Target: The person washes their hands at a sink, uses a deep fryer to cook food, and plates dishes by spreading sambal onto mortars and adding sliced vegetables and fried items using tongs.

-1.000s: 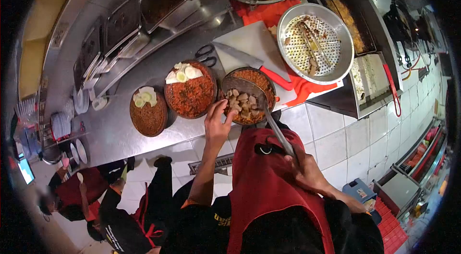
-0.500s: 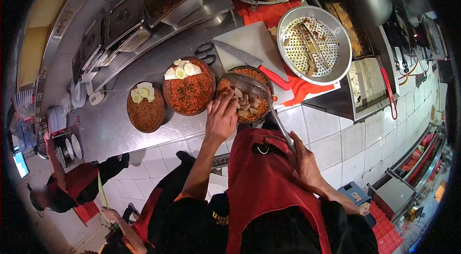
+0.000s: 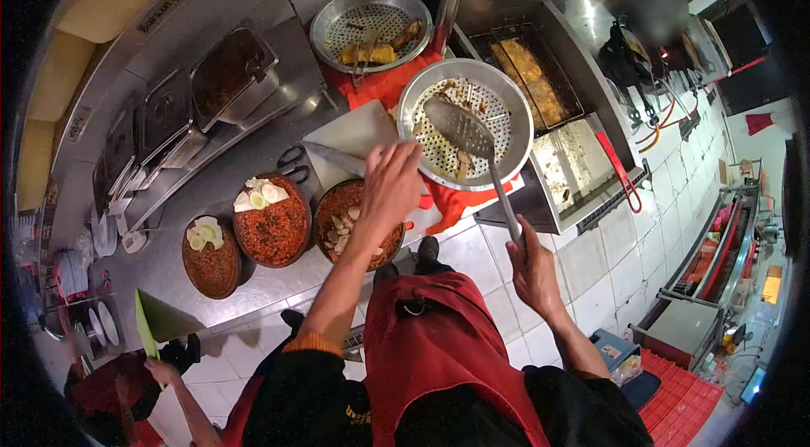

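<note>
My right hand [image 3: 533, 271] is closed around the long handle of a perforated skimmer [image 3: 460, 128]. The skimmer's head hangs over a round perforated metal pan [image 3: 525, 130], where scraps and part of a pair of tongs [image 3: 463, 164] show. My left hand [image 3: 392, 189] holds nothing that I can see; its fingers are extended and slightly bent. It is above the right side of a dark bowl [image 3: 324, 215], partly hiding it. Chopped meat pieces [image 3: 339, 232] lie on the reddish food inside. A knife [image 3: 333, 158] rests on the white cutting board [image 3: 359, 122], partly behind my left hand.
Two bowls of reddish food with pale sliced toppings [image 3: 272, 227] [image 3: 211, 257] stand to the left, near black-handled scissors [image 3: 294, 164]. Metal food containers [image 3: 232, 80] line the back. Another perforated pan [image 3: 371, 0] stands behind, a fryer [image 3: 527, 80] right. A co-worker's hand [image 3: 160, 371] holds a green-edged sheet.
The skimmer has moved from over the bowl to above the perforated pan. My left hand has lifted off the meat pieces, which now lie in the bowl. The view has shifted right.
</note>
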The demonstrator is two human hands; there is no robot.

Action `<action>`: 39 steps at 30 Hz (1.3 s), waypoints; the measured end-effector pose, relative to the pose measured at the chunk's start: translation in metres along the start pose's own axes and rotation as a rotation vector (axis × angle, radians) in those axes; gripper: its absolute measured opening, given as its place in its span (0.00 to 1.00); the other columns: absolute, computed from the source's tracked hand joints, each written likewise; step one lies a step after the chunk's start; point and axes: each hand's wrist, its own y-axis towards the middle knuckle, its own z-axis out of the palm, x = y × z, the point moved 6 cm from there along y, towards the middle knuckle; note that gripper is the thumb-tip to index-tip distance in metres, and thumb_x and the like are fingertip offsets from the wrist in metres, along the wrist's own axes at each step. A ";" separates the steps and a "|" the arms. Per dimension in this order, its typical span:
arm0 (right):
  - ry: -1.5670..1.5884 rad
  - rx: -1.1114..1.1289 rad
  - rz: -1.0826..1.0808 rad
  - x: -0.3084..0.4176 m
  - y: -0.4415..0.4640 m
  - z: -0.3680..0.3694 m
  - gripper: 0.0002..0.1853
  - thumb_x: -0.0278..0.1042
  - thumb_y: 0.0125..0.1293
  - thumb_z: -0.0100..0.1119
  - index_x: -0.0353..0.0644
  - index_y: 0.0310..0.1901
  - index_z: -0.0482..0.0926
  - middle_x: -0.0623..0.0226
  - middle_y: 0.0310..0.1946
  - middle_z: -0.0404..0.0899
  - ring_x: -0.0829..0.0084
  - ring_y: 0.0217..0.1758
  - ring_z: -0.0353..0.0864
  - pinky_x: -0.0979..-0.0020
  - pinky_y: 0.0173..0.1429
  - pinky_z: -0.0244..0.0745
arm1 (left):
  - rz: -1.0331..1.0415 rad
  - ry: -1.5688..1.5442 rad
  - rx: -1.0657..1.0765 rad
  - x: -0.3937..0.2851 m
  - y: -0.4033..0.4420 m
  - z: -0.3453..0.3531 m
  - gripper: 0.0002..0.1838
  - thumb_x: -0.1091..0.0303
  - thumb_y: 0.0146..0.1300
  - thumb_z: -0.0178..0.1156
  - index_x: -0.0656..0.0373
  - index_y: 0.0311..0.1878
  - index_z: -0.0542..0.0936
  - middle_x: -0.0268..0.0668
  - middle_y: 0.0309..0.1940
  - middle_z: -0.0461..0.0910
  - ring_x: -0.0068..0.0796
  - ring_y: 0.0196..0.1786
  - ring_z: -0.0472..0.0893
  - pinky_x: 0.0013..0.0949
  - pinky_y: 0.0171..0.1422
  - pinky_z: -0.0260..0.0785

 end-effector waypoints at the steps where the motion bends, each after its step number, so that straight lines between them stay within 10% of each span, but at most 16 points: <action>1: 0.002 -0.003 -0.008 -0.006 -0.005 0.002 0.25 0.25 0.65 0.54 0.33 0.64 0.62 0.40 0.28 0.75 0.43 0.31 0.77 0.56 0.34 0.72 | 0.042 0.088 0.066 0.003 0.017 0.013 0.18 0.73 0.56 0.55 0.65 0.51 0.78 0.43 0.53 0.76 0.39 0.61 0.69 0.49 0.65 0.54; 12: -0.242 -0.011 -0.130 -0.035 -0.001 -0.018 0.35 0.28 0.63 0.58 0.43 0.70 0.54 0.42 0.44 0.78 0.43 0.35 0.81 0.50 0.35 0.78 | -0.019 0.029 0.468 0.014 0.040 0.073 0.13 0.67 0.54 0.52 0.64 0.27 0.83 0.50 0.37 0.81 0.45 0.46 0.79 0.52 0.65 0.53; 18: -0.398 0.043 -0.060 -0.041 -0.001 -0.020 0.36 0.32 0.64 0.57 0.46 0.71 0.52 0.47 0.42 0.77 0.46 0.31 0.80 0.51 0.31 0.77 | 0.122 -0.061 0.342 -0.008 0.019 0.069 0.14 0.66 0.62 0.52 0.61 0.28 0.84 0.43 0.33 0.83 0.40 0.37 0.82 0.44 0.61 0.57; 33: -0.190 0.029 -0.124 -0.045 -0.015 -0.042 0.36 0.27 0.62 0.59 0.44 0.70 0.53 0.44 0.46 0.77 0.42 0.43 0.80 0.53 0.42 0.78 | 0.207 -0.154 0.262 -0.015 -0.006 0.081 0.08 0.68 0.59 0.60 0.57 0.41 0.82 0.33 0.45 0.81 0.25 0.53 0.76 0.40 0.62 0.58; 39: -0.062 0.102 -0.014 -0.035 -0.015 -0.050 0.29 0.27 0.64 0.58 0.39 0.66 0.62 0.40 0.40 0.78 0.43 0.42 0.80 0.56 0.45 0.75 | 0.124 -0.114 -0.012 -0.020 0.003 0.055 0.08 0.66 0.59 0.59 0.58 0.38 0.81 0.36 0.43 0.80 0.34 0.54 0.74 0.48 0.64 0.54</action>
